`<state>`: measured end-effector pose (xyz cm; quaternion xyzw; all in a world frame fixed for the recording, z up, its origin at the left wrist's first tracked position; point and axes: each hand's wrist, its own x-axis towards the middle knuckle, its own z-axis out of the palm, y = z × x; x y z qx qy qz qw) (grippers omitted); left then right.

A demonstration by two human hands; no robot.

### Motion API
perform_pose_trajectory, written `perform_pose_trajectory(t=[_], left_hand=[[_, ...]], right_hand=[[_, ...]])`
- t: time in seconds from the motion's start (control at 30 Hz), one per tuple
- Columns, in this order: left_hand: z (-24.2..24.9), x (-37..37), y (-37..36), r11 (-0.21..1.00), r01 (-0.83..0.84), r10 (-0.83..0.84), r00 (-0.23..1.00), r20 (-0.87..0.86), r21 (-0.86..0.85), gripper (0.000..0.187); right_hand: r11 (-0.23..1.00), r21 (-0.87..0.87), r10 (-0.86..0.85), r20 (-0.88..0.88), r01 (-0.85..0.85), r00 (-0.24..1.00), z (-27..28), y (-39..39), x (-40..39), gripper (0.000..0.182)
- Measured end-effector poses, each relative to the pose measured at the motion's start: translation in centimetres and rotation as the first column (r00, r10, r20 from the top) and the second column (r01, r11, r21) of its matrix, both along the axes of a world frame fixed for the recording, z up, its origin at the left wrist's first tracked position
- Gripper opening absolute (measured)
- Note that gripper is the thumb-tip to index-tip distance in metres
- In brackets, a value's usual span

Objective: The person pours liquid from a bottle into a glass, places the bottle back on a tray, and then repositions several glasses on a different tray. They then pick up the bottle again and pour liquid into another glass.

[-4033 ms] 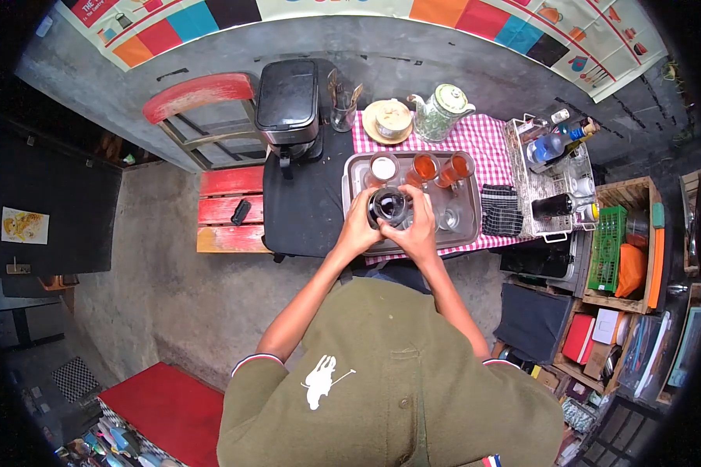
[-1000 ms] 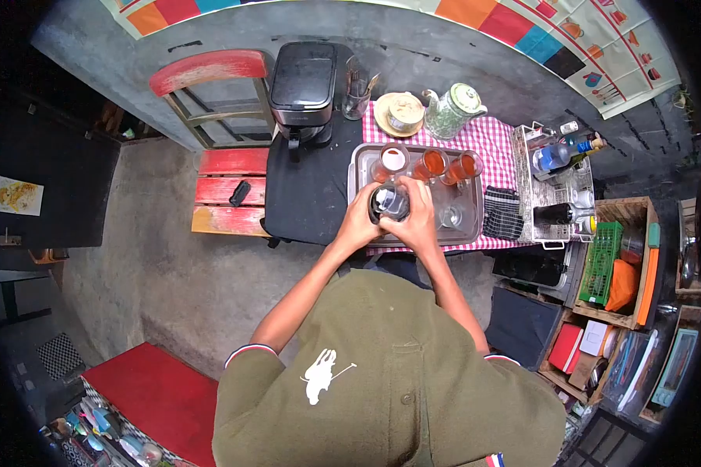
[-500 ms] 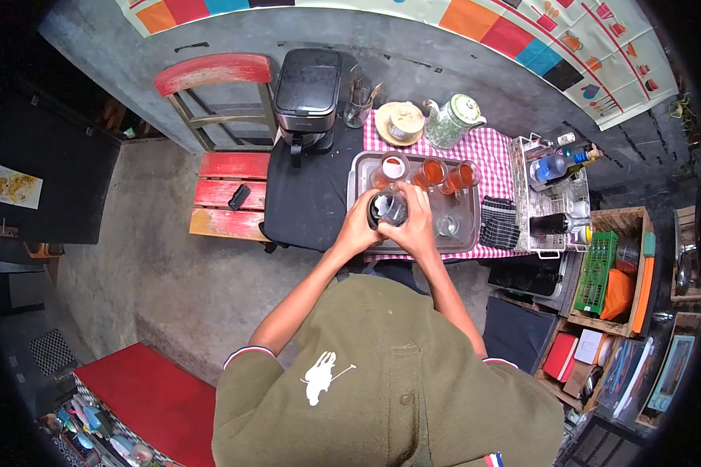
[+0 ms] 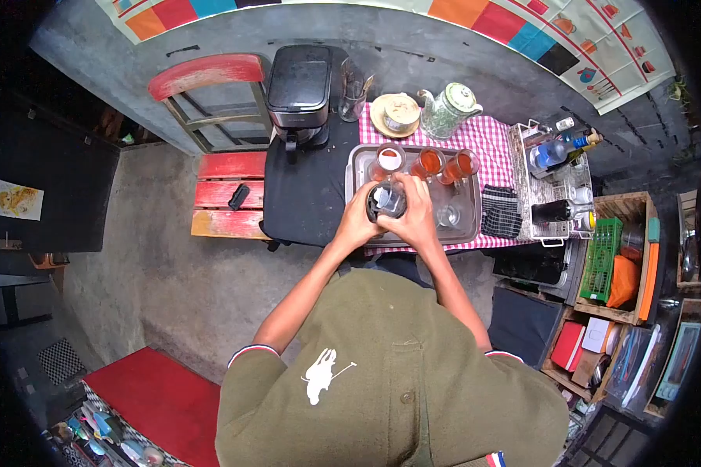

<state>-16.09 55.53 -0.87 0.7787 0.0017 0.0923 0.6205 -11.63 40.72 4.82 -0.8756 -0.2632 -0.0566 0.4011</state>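
Over the front left of the grey tray (image 4: 470, 230), both hands hold a clear glass vessel with a black part (image 4: 385, 201). My left hand (image 4: 358, 218) wraps its left side, near the black part. From the right, the fingers of my right hand (image 4: 415, 214) curl over the glass, and the thumb lies along its near side. Just beyond my hands stand a glass with a white disc-like patch on top (image 4: 390, 158) and two glass mugs of reddish-brown drink, one in the middle (image 4: 428, 163) and one at right (image 4: 463, 165). A small clear glass (image 4: 448, 216) is right of my right hand.
Behind the tray stand a green patterned teapot (image 4: 449, 113) and a bowl on a saucer (image 4: 400, 114). A black coffee machine (image 4: 300, 93) is at left. A dark checked cloth (image 4: 501, 212) and a white wire rack of bottles (image 4: 539, 187) are at right.
The glass vessel has turned slightly between my hands, its pale patch showing in a different place. Both hands keep their hold over the tray. The whole view has shifted a little.
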Motion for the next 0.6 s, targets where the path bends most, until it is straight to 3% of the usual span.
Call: perform_pose_trajectory(t=[0.17, 0.27, 0.47, 0.6], left_hand=[[0.2, 0.0, -0.3, 1.0, 0.004, -0.005, 0.999, -0.035, -0.029, 0.077], [0.0, 0.1, -0.3, 1.0, 0.004, -0.004, 1.0, -0.027, -0.023, 0.077], [-0.9, 0.4, -0.6, 0.999, 0.016, -0.018, 0.999, -0.044, -0.045, 0.077], [-1.1, 0.6, -0.6, 0.997, 0.037, -0.043, 0.994, -0.097, -0.061, 0.089]], right_hand=[[1.0, 0.001, 0.008, -0.024, -0.008, 1.0, -0.1, -0.3, 0.2, 0.08], [1.0, 0.003, -0.003, -0.005, 0.003, 1.0, 0.3, -0.3, 0.2, 0.07], [0.999, -0.034, -0.011, -0.018, 0.01, 1.0, 0.5, -0.5, 0.5, 0.07], [1.0, -0.02, -0.019, -0.027, 0.018, 0.999, 0.6, -0.6, 0.6, 0.07]])
